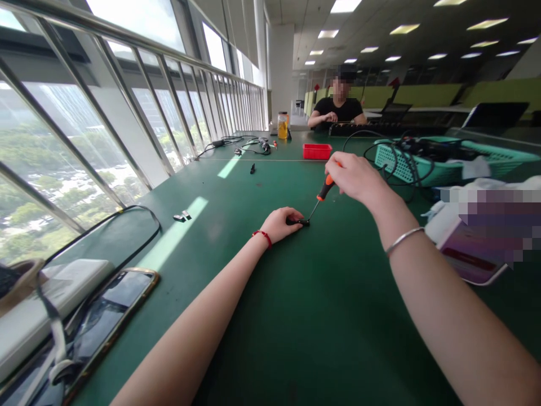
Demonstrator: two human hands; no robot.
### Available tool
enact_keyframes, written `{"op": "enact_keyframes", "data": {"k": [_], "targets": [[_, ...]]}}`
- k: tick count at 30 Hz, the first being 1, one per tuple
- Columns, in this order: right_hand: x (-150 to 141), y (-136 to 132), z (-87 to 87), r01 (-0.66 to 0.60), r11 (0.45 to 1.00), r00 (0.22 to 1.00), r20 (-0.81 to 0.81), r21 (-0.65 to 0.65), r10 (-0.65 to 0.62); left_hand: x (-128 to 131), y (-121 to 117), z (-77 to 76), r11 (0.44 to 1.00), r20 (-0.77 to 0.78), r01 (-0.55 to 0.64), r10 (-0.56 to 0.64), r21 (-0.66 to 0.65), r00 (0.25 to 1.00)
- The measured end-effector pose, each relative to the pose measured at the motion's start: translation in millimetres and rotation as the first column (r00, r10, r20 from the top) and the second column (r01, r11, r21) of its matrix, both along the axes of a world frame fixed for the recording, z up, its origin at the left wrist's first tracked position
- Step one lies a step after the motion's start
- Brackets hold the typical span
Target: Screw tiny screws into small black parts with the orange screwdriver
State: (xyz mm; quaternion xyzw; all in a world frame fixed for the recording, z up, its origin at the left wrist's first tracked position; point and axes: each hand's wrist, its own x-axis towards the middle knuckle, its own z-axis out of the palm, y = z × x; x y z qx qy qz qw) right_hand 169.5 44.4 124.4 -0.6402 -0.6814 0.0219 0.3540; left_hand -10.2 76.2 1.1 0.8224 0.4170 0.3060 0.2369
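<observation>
My right hand (353, 175) is closed around the orange and black handle of a screwdriver (324, 189). The screwdriver is tilted, its thin metal shaft running down to the left, with the tip at the end of a small black part (301, 222). My left hand (282, 223) pinches that part against the green table (338, 270); the fingers partly hide it, and its exact kind cannot be made out. A red band circles my left wrist, a silver bangle my right.
A red tray (316, 151) stands beyond my hands. Small black pieces (252, 168) and metallic bits (182, 216) lie to the left. A green basket (448, 163) with cables is at right, a phone (122, 299) at near left. Opposite sits a person (338, 107).
</observation>
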Motion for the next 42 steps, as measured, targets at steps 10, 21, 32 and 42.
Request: {"op": "enact_keyframes", "data": {"k": [10, 21, 32, 42], "targets": [[0.1, 7.2, -2.6, 0.012, 0.996, 0.997, 0.074, 0.087, -0.018, -0.2, -0.5, 0.6, 0.999, -0.020, 0.027, -0.027, 0.018, 0.999], [-3.0, -0.3, 3.6, 0.069, 0.997, 0.993, 0.099, -0.045, -0.064, -1.1, 0.4, 0.0, 0.999, -0.022, 0.033, -0.033, 0.023, 0.999], [-1.3, -10.1, 11.2, 0.044, 0.989, 0.987, 0.162, -0.142, -0.021, -0.8, 1.2, -0.8, 0.999, -0.020, 0.036, -0.036, 0.012, 0.999], [-5.8, -12.8, 13.6, 0.030, 0.987, 0.984, 0.178, -0.160, -0.001, -0.2, 0.2, 0.6, 0.999, -0.023, 0.036, -0.036, 0.014, 0.999]]}}
